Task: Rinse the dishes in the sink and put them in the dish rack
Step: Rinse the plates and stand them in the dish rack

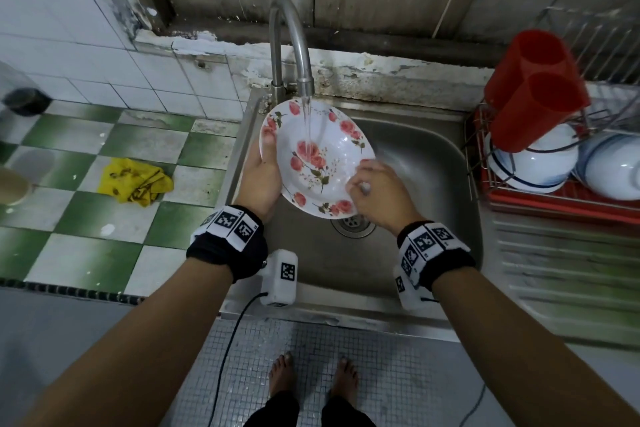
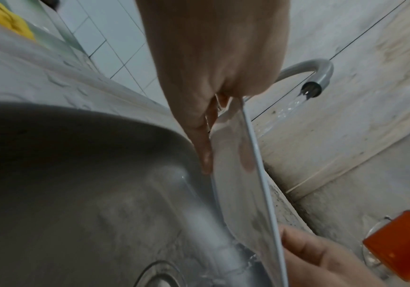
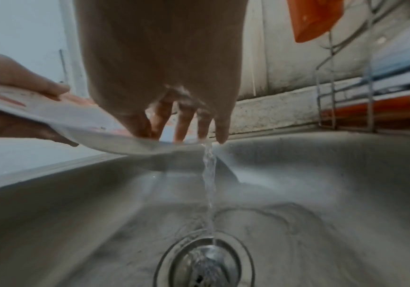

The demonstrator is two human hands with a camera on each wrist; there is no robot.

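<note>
forearms with marker wristbands, nearest the lens, reaching over the sink (image 1: 433,149). left hand (image 1: 261,177): clamped on the far-left rim of the floral plate (image 1: 317,158), thumb over the face, fingers (image 2: 205,153) spread along the underside. right hand (image 1: 375,192): fingers (image 3: 182,124) straight, resting on the plate's near-right face at the rim, apparently rubbing; not gripping. plate: held clear above the basin, tilted, low edge toward the right hand, under the tap (image 1: 294,48); water (image 3: 210,184) spills off that low edge onto the drain (image 3: 205,262). dish rack (image 1: 540,191): right of the sink, holding white bowls (image 1: 530,166) and red cups (image 1: 535,90). judgement: rack lies on the right hand's side, so the transfer goes rightward.
</note>
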